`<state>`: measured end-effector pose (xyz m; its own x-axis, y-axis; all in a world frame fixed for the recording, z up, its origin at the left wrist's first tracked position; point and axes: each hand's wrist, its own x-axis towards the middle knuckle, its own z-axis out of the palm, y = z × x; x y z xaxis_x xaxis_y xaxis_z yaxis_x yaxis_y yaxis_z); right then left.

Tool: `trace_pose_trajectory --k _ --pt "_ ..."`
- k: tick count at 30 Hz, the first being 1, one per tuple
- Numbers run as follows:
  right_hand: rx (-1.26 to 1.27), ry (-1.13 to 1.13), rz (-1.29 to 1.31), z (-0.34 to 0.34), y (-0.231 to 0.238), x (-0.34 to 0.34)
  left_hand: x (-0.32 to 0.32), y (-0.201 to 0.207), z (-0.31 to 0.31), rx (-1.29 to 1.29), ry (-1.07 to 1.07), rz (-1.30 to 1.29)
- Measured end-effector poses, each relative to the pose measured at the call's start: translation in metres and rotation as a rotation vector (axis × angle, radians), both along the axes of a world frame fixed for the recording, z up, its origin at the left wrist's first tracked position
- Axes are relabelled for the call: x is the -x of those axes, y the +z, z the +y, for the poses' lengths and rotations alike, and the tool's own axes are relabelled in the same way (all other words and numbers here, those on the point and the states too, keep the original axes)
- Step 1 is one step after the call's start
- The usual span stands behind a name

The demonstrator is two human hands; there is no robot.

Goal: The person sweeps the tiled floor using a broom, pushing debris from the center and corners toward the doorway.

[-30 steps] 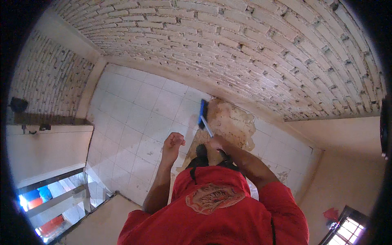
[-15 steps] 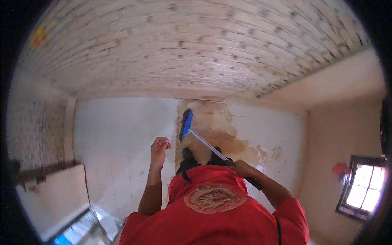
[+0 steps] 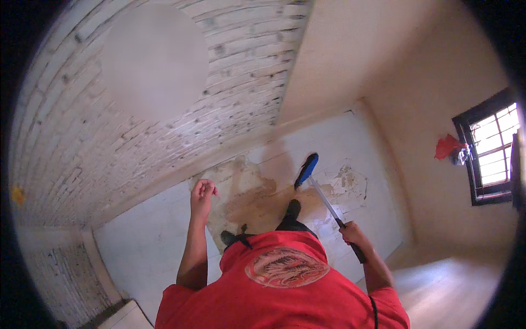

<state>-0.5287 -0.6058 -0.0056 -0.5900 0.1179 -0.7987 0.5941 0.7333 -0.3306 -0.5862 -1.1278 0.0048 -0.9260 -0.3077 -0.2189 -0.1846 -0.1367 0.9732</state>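
My right hand (image 3: 353, 232) is wrapped round the black grip of a broom (image 3: 325, 200), out to the right of my body. The broom has a silver pole and a blue head with dark bristles; its head lies at the floor just right of a brown stained patch (image 3: 257, 192). On the left, my left hand (image 3: 203, 189) hangs in front of me over the patch's left edge, its fingers curled in, with nothing visible in them.
A whitewashed brick wall (image 3: 181, 140) runs along the far left side. To the right is a plain beige wall with a dark-framed window (image 3: 493, 145) and a red item (image 3: 448, 147) beside it. My dark shoe (image 3: 293, 208) stands on the stained pale floor.
My view has turned to the right. The broom's head has moved right, off the stained patch, and my right hand is farther out from my body. My left hand stays curled.
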Motion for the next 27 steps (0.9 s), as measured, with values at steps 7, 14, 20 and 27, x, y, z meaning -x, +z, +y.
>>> trace_pose_trajectory --k 7,14,20,27 --pt "-0.081 -0.127 0.09 0.12 -0.006 0.063 0.083 -0.01 0.178 0.087 -0.327 0.005" --pt "0.024 -0.313 0.121 0.182 -0.017 0.149 0.151 0.002 0.254 0.041 -0.421 0.001" --pt "0.146 -0.511 0.186 0.228 -0.015 0.24 0.235 -0.03 0.27 0.225 -0.387 -0.014" --pt "0.215 -0.814 0.362 0.273 -0.018 0.349 0.37 -0.002 0.307 0.155 -0.46 -0.145"
